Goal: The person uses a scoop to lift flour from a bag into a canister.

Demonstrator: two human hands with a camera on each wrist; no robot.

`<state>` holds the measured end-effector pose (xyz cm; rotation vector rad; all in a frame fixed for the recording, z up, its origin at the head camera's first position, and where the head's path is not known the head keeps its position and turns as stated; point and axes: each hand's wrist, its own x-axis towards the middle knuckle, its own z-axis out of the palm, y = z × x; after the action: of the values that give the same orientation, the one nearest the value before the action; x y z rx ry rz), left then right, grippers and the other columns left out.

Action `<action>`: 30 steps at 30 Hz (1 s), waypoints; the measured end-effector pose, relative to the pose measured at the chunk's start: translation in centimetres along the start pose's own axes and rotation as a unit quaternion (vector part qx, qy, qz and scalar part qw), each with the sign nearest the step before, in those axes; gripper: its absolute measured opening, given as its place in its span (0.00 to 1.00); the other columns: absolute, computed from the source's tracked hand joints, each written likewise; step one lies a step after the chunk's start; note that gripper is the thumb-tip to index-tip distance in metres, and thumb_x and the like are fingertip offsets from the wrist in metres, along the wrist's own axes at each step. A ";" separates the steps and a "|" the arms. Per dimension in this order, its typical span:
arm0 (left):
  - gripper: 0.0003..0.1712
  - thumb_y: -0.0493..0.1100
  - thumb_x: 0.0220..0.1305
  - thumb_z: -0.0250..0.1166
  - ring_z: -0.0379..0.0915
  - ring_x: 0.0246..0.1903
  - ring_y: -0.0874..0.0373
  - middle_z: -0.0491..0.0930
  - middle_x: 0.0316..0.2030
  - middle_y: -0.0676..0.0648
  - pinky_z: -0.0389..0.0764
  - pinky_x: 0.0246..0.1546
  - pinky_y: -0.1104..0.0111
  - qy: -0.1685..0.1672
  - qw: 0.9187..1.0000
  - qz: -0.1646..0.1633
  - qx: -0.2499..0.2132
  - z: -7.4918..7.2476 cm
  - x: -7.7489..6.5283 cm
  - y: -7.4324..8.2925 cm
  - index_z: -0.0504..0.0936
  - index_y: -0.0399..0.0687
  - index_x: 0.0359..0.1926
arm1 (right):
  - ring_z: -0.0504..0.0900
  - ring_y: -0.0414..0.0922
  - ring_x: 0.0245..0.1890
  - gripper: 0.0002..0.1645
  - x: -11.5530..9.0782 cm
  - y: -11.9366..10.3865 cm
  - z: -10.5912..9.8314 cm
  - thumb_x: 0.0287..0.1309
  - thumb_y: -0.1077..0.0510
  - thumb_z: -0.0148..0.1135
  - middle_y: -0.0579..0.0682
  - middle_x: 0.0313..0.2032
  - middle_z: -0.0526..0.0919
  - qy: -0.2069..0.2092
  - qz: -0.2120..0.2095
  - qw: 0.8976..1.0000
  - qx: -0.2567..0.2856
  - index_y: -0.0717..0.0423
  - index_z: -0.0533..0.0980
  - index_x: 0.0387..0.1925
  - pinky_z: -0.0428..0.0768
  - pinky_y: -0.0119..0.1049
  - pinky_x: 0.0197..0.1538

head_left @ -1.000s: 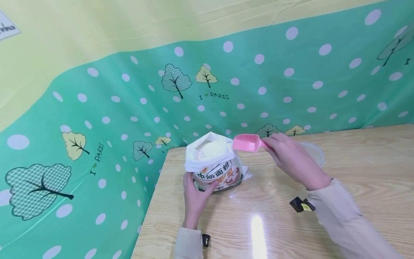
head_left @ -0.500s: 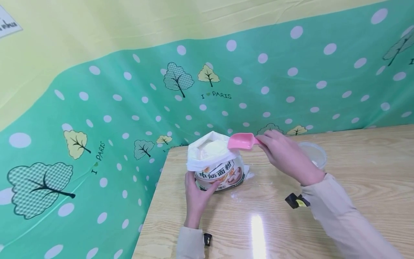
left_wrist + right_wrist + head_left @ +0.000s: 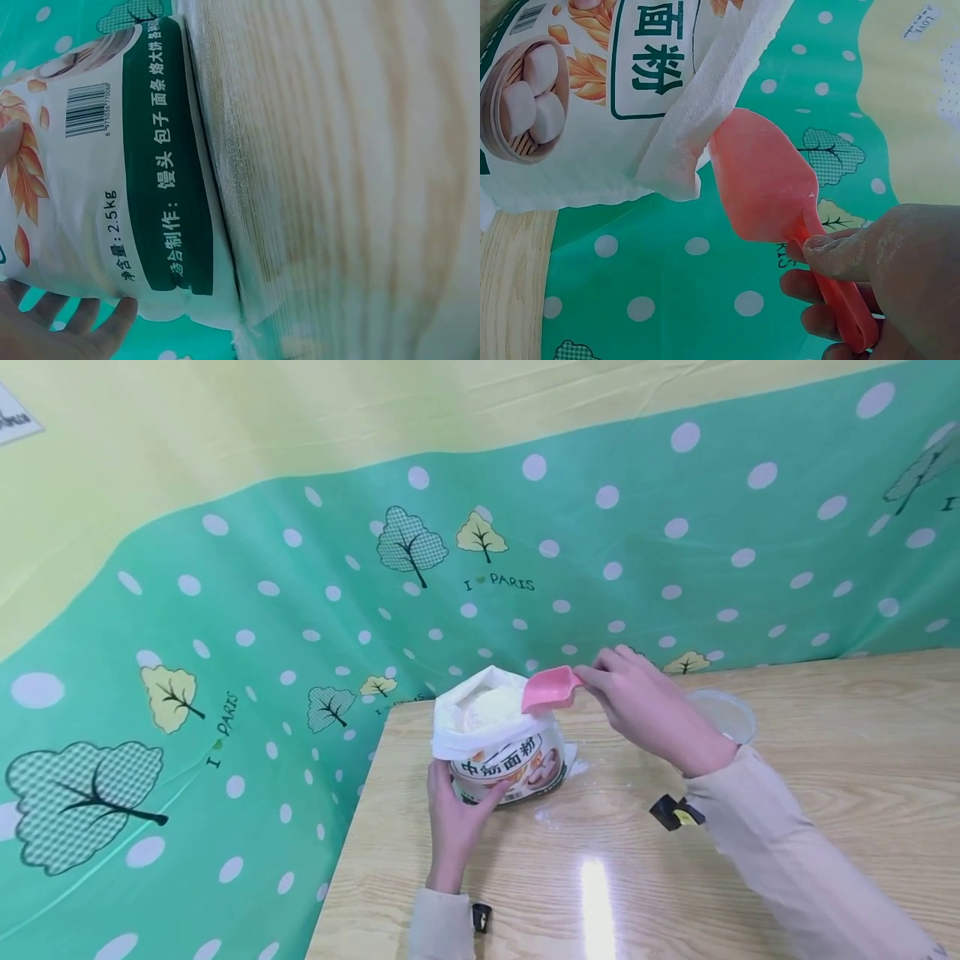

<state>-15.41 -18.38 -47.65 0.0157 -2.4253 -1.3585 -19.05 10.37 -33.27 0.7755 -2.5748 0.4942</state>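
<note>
A white bag of flour [image 3: 510, 770] stands on the table with its top rolled outward, and flour [image 3: 491, 706] shows inside its mouth. My left hand [image 3: 453, 827] holds the bag low on its left side, the thumb [image 3: 9, 142] on the printed front and the fingers [image 3: 82, 326] along the side. In my right hand [image 3: 648, 710] is a pink scoop [image 3: 549, 690], gripped by its handle. The scoop's bowl is at the right rim of the bag; in the right wrist view its front edge meets the rolled rim. No flour can be made out in the scoop.
A round clear container [image 3: 733, 714] sits behind my right forearm, partly hidden by it. Some spilled flour [image 3: 546, 817] dusts the wooden table [image 3: 637, 893] near the bag. A green dotted cloth [image 3: 330, 643] hangs behind and left of the table.
My right hand has moved the scoop left to the bag's rim, and its bowl has tilted downward toward the mouth. The left hand and the bag stay in place.
</note>
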 end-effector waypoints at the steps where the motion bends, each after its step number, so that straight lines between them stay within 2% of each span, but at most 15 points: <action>1: 0.59 0.65 0.41 0.79 0.62 0.65 0.56 0.66 0.62 0.55 0.64 0.72 0.50 0.001 1.000 0.000 -0.001 -0.1 -0.1 0.0 0.57 0.69 0.72 | 0.73 0.51 0.36 0.16 0.1 -0.1 0.0 0.65 0.67 0.59 0.55 0.37 0.81 -0.001 0.000 1.000 0.001 0.63 0.80 0.53 0.75 0.38 0.37; 8: 0.59 0.65 0.41 0.79 0.62 0.65 0.55 0.67 0.62 0.54 0.65 0.72 0.51 0.006 1.000 0.007 -0.003 -0.4 -0.2 -0.2 0.57 0.69 0.72 | 0.72 0.51 0.35 0.16 0.7 -0.6 0.6 0.64 0.68 0.59 0.56 0.37 0.81 0.005 -0.007 1.000 -0.010 0.63 0.81 0.52 0.74 0.37 0.37; 14: 0.59 0.65 0.42 0.79 0.61 0.65 0.55 0.66 0.63 0.54 0.64 0.72 0.51 0.007 1.000 0.014 0.001 -0.4 -0.1 -0.3 0.56 0.70 0.73 | 0.70 0.51 0.34 0.15 1.0 -0.9 0.6 0.64 0.69 0.58 0.55 0.35 0.79 0.015 -0.022 0.999 -0.022 0.62 0.82 0.50 0.70 0.35 0.35; 20: 0.59 0.65 0.42 0.79 0.62 0.64 0.55 0.67 0.61 0.53 0.65 0.72 0.52 0.011 1.000 0.019 0.008 -0.3 -0.1 -0.4 0.58 0.68 0.73 | 0.67 0.50 0.33 0.14 1.6 -1.3 0.5 0.66 0.68 0.55 0.54 0.34 0.78 -0.004 -0.028 0.999 -0.023 0.62 0.82 0.49 0.66 0.34 0.35; 25: 0.59 0.65 0.42 0.79 0.62 0.64 0.55 0.67 0.61 0.52 0.66 0.71 0.52 0.011 1.000 0.024 0.010 -0.2 -0.1 -0.5 0.57 0.69 0.73 | 0.67 0.50 0.35 0.13 2.1 -1.6 0.4 0.68 0.64 0.57 0.55 0.38 0.79 -0.024 -0.033 0.999 -0.023 0.61 0.82 0.49 0.69 0.35 0.37; 30: 0.58 0.64 0.43 0.79 0.61 0.64 0.55 0.67 0.61 0.52 0.65 0.71 0.52 0.006 0.999 0.033 0.009 -0.2 -0.1 -0.3 0.57 0.69 0.73 | 0.69 0.49 0.35 0.10 2.3 -1.7 0.3 0.66 0.59 0.62 0.55 0.38 0.80 -0.015 -0.031 0.999 -0.030 0.58 0.83 0.45 0.72 0.35 0.36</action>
<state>-15.28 -18.67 -47.84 -0.0512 -2.4047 -1.3047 -19.87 7.91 -32.08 0.8445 -2.5712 0.3880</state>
